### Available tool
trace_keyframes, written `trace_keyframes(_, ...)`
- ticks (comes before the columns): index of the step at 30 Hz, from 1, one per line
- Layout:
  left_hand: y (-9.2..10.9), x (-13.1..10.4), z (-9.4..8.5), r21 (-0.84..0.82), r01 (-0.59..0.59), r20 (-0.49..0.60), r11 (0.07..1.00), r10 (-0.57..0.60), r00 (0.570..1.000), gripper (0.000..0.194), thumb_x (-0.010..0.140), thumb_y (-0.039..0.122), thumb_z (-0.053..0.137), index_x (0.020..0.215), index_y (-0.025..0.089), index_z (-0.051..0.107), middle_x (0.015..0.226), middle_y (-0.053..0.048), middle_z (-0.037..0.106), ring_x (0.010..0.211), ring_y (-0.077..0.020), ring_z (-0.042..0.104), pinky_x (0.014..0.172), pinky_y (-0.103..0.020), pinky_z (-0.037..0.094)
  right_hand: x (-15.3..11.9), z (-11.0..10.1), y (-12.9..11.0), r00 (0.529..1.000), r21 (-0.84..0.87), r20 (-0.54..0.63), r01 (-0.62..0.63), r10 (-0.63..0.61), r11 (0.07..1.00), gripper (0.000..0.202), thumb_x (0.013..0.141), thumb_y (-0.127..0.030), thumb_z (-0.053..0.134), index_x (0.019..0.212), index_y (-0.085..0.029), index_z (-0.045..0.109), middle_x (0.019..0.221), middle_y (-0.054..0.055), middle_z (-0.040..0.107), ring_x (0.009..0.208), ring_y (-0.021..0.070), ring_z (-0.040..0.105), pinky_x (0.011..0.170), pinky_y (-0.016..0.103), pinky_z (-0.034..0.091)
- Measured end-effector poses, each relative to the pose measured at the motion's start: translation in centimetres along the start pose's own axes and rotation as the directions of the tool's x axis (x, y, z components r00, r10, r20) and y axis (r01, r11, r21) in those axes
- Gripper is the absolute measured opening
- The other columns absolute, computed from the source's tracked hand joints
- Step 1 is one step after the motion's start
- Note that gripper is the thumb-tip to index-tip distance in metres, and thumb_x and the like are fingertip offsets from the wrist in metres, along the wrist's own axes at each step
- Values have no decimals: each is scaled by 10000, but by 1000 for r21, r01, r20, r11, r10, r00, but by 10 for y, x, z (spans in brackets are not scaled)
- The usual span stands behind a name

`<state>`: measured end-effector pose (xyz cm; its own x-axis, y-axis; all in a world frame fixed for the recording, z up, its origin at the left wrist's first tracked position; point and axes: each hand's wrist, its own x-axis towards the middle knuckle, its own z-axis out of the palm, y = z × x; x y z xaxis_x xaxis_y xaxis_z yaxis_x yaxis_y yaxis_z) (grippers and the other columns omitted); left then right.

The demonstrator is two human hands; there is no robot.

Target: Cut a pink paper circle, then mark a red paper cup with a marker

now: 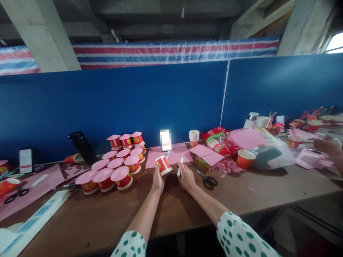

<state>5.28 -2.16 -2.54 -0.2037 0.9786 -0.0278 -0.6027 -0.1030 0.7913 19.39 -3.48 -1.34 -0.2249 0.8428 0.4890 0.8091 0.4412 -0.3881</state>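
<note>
A red paper cup with a white band (163,165) is held tilted in my left hand (158,181), above the brown table. My right hand (186,176), just to the right of the cup, is closed round a white pen-like tool (180,166) that points up; it does not touch the cup. Behind both hands lies a pink paper sheet (152,155). Black-handled scissors (208,181) rest on the table to the right of my right hand.
Several red cups with pink cone tops (121,176) stand at left, near a black bottle (82,146). At right are a red packet (218,141), pink paper scraps (226,166) and a red cup (245,159). Another person's hand (328,148) shows at the far right.
</note>
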Motion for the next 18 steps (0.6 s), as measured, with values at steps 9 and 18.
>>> trace_keyframes(9,6,-18,-4,21,25,2,999,-25,1000,428,735,515,518,987,173,568,844,-59,644,776,-199,615,696,-339,502,-1,-3,-7,996,-107,70,-47,55,993,385,765,-134,493,1143,-180,437,1026,88,582,974,187,516,813,245,389)
trace_keyframes(18,4,-31,-6,66,-19,44,998,17,999,489,735,551,498,1035,166,530,886,-68,621,763,-186,606,672,-319,496,-9,-10,-19,979,-214,188,-33,74,976,318,833,-136,394,1130,-231,458,1016,83,586,949,204,533,710,260,408)
